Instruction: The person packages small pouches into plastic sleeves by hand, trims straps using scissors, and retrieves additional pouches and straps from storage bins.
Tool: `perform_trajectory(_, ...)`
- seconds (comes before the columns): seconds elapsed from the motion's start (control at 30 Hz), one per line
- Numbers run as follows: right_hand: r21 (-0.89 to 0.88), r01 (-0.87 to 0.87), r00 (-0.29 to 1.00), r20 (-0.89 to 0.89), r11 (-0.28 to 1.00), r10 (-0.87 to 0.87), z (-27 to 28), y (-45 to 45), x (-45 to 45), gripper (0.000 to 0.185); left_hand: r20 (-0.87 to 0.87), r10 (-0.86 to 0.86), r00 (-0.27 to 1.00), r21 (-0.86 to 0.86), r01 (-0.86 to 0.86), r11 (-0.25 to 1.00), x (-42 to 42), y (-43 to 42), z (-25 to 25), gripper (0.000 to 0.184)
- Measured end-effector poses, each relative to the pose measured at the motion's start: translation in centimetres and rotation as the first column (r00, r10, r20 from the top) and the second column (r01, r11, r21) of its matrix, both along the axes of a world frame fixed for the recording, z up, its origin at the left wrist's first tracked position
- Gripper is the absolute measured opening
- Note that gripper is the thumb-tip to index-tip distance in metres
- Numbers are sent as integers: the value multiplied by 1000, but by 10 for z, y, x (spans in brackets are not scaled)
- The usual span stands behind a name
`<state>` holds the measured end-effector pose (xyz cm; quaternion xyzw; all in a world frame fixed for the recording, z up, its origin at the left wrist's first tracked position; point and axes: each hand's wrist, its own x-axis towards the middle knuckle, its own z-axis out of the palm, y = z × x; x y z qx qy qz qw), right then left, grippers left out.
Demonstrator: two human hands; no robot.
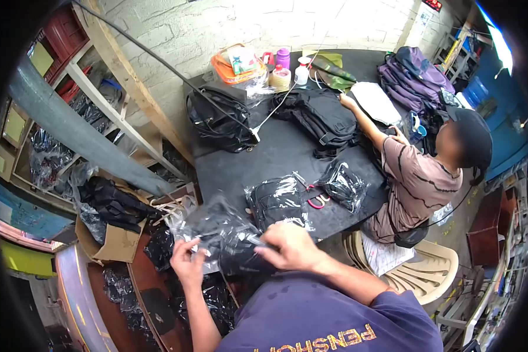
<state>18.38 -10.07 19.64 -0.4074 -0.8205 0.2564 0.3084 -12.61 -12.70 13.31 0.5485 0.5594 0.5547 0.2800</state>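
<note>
Beyond a purple shirt [334, 314], fingers of the left hand [188, 262] and right hand [290, 246] grip a wrapper [210, 226] at the tabletop's [281, 154] near edge, seemingly unfinished, while two packs [278, 202] lie wrapped and a backpack [328, 114] bare.

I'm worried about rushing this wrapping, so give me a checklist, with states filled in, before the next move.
1. Left hand gripping the clear plastic: ok, fingers pinch its near-left side.
2. Right hand gripping it: ok, at the opposite side.
3. Plastic smooth: not ok, it is crumpled.
4. Plastic sealed: cannot tell.
5. Pink-handled scissors apart from both hands: ok, on the table.
6. Co-worker's hand away from the plastic: ok, across the table.
</note>
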Motion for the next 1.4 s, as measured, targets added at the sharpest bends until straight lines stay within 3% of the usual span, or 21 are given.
perform_trajectory(0.03,-9,-10,1000,-7,1000,10,-2,-3,6,28,74,95,993,-26,-93,995,-5,-2,-6,6)
perform_trajectory(0.13,-38,281,906,-319,959,-279,-12,-7,21,17,15,98,995,-15,-98,995,-22,9,-11,9)
perform_trajectory(0.17,-15,370,827,-450,929,-337,-18,-9,23,15,-1,100,995,-7,-100,995,-26,13,-10,12)
perform_trajectory(0.23,-352,444,456,-703,824,-546,-20,-20,18,16,66,127,990,4,-127,992,-34,18,-9,18)
perform_trajectory(0.27,-353,433,460,-704,829,-541,-28,-22,21,16,139,124,983,18,-128,992,-36,21,-8,23)
perform_trajectory(0.37,-718,220,331,-581,660,-743,-89,-21,37,28,270,104,957,55,-123,991,-37,23,-7,32)
perform_trajectory(0.4,-719,226,326,-581,658,-746,-115,-20,39,28,331,92,939,80,-125,989,-36,24,-7,35)
perform_trajectory(0.5,-941,123,530,-205,314,-823,-186,-18,47,41,425,78,902,80,-124,989,-17,29,17,36)
perform_trajectory(0.67,-951,166,535,-136,262,-834,-160,-7,47,52,454,110,884,33,-140,990,6,37,36,37)
perform_trajectory(0.73,-991,96,787,19,92,-617,-125,3,69,51,440,115,890,36,-146,989,13,33,37,39)
perform_trajectory(0.8,-996,89,881,78,2,-467,-86,12,77,51,-173,59,983,284,-7,959,39,22,47,55)
perform_trajectory(0.83,-973,-226,755,-203,44,-623,-65,14,78,49,-347,-62,936,368,197,909,56,19,50,57)
perform_trajectory(0.9,-852,-504,527,-433,142,-731,-38,21,80,48,-588,-286,757,411,584,700,98,26,61,55)
perform_trajectory(0.97,-807,-321,354,-588,495,-727,-24,30,86,50,-691,-407,597,334,763,553,131,33,72,56)
perform_trajectory(1.03,-838,-266,447,-545,476,-709,-36,51,116,49,-727,-401,557,283,776,564,145,33,68,62)
perform_trajectory(1.13,-886,-147,595,-434,439,-677,-91,83,141,48,-234,-178,956,224,231,947,152,42,-7,63)
perform_trajectory(1.23,-378,416,823,-231,827,-520,-165,97,136,44,151,-188,970,-349,230,908,151,73,-97,83)
perform_trajectory(1.27,-375,404,832,-228,834,-506,-175,96,135,44,191,-186,964,-457,255,852,158,79,-122,91)
perform_trajectory(1.33,-848,34,593,-408,528,-694,-190,91,134,43,44,-224,974,-605,205,769,182,77,-122,103)
perform_trajectory(1.37,-921,-230,450,-386,314,-805,-196,86,136,42,-67,-279,958,-682,161,713,195,74,-109,107)
perform_trajectory(1.4,-924,-232,465,-381,305,-799,-198,81,139,42,-62,-264,963,-685,151,713,207,70,-109,107)
